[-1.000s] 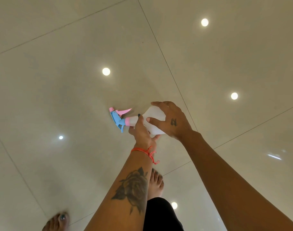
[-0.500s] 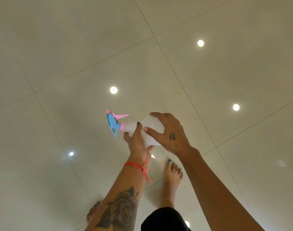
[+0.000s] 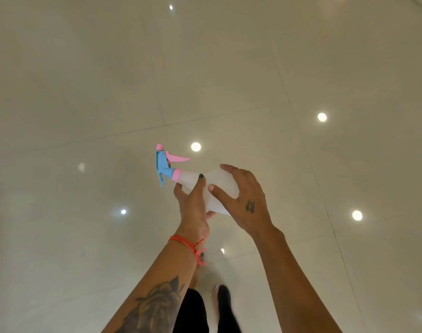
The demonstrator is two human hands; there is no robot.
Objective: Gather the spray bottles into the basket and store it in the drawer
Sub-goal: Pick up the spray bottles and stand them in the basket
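Note:
I hold a white spray bottle [image 3: 219, 186] with a blue and pink trigger head, lying sideways in the air over the floor, nozzle end to the left. My left hand [image 3: 193, 205] grips its neck from below, thumb across the front. My right hand [image 3: 241, 200] wraps the bottle's body from the right, fingers spread over it. No basket or drawer is in view.
Glossy cream floor tiles [image 3: 109, 92] fill the view, with dark grout lines and round reflections of ceiling lights. My bare feet and black trouser legs [image 3: 198, 311] show blurred at the bottom middle.
The view has swung forward over the floor as I walk. My feet have shifted under me. Both hands keep the same hold on the bottle, which sits slightly higher in view.

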